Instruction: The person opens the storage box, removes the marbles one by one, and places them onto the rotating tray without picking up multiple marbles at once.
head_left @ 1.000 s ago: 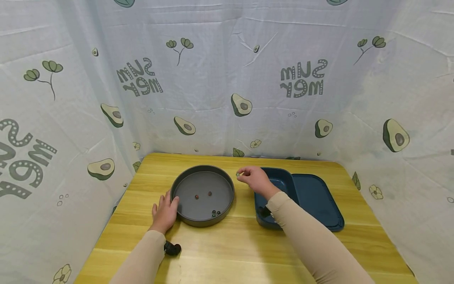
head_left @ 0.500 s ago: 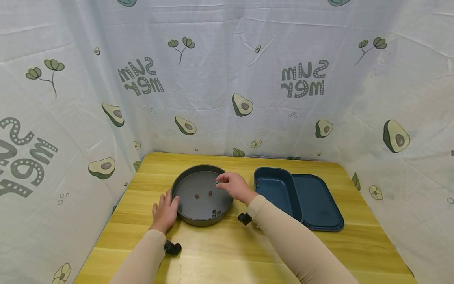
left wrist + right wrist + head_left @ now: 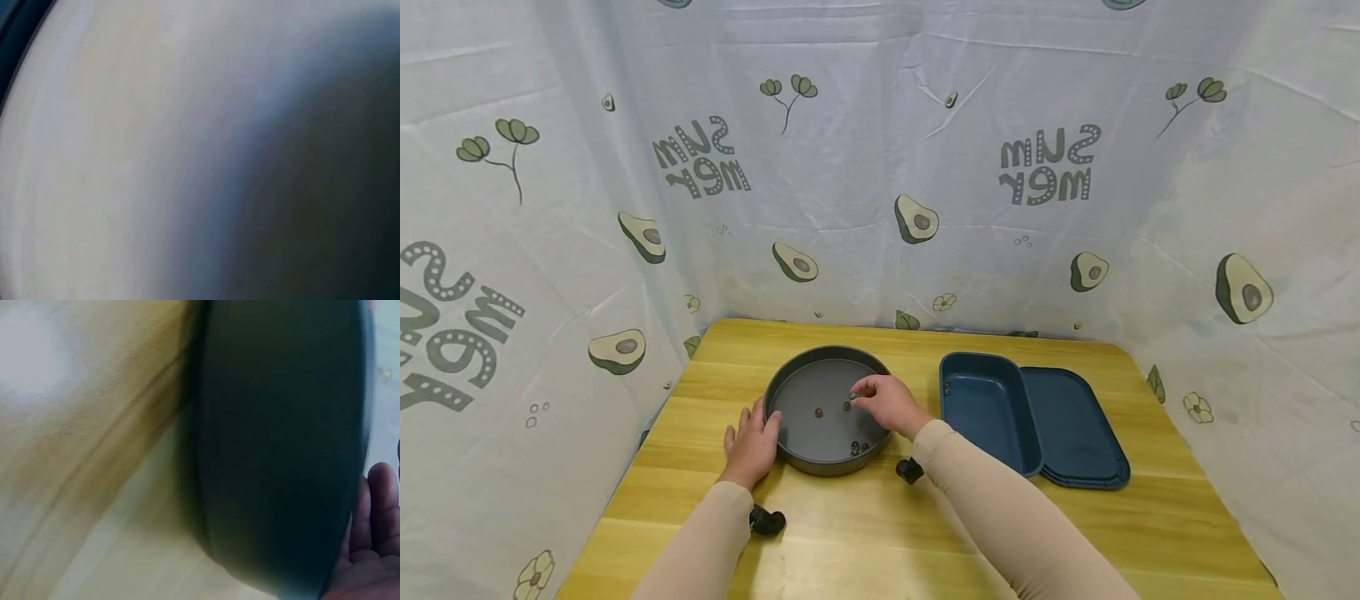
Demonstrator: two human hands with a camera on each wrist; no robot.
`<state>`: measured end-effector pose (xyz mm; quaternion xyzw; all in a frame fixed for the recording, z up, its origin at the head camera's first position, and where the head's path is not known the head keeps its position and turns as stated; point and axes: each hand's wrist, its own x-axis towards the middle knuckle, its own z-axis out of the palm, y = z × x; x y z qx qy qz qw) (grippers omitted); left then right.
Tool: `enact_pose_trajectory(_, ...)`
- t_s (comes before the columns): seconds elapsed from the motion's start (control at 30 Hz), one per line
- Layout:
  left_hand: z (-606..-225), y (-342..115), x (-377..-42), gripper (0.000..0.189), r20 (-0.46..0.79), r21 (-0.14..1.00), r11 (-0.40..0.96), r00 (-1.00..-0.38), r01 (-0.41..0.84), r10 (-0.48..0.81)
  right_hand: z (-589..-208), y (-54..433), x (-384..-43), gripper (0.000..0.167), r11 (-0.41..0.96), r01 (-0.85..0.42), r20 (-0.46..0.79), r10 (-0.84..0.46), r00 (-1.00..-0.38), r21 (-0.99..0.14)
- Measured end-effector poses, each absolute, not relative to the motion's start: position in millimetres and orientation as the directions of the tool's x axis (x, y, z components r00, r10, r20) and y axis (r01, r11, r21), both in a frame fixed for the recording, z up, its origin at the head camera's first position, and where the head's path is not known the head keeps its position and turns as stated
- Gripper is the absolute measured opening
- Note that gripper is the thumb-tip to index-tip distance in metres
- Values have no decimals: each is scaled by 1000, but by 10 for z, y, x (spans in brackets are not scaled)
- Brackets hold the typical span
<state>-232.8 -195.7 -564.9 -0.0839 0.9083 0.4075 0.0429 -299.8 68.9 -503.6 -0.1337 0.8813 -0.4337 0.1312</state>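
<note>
A round dark grey pan (image 3: 827, 433) stands on the wooden table, left of centre. My left hand (image 3: 752, 446) rests against its left side, fingers spread along the outside and thumb at the rim. Over the pan's right part, my right hand (image 3: 887, 402) pinches a small greenish marble (image 3: 853, 396) between thumb and fingertips. Below that lies a dark marble (image 3: 847, 406), with a reddish marble (image 3: 819, 412) to its left. Several dark marbles (image 3: 857, 448) cluster near the front wall. The right wrist view shows the pan's outer wall (image 3: 281, 444) and part of my right hand (image 3: 375, 537).
To the right stands a blue rectangular box (image 3: 988, 408) with a few small marbles (image 3: 947, 387) at its left wall. Its flat blue lid (image 3: 1075, 429) lies beside it. A printed cloth (image 3: 850, 167) hangs behind the table. The left wrist view is blurred.
My right hand has moved left from above the blue box to over the pan, carrying the marble, and has lowered slightly. The left hand has stayed at the pan's side.
</note>
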Motion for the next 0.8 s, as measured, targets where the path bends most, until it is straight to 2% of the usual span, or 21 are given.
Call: enact_pose_trajectory(0.8, -5735, -1975, -2366, 70, -147, 727, 661, -983, -185, -114, -5176, 695, -2991, 15, 619, -164, -118, -389, -914, -768)
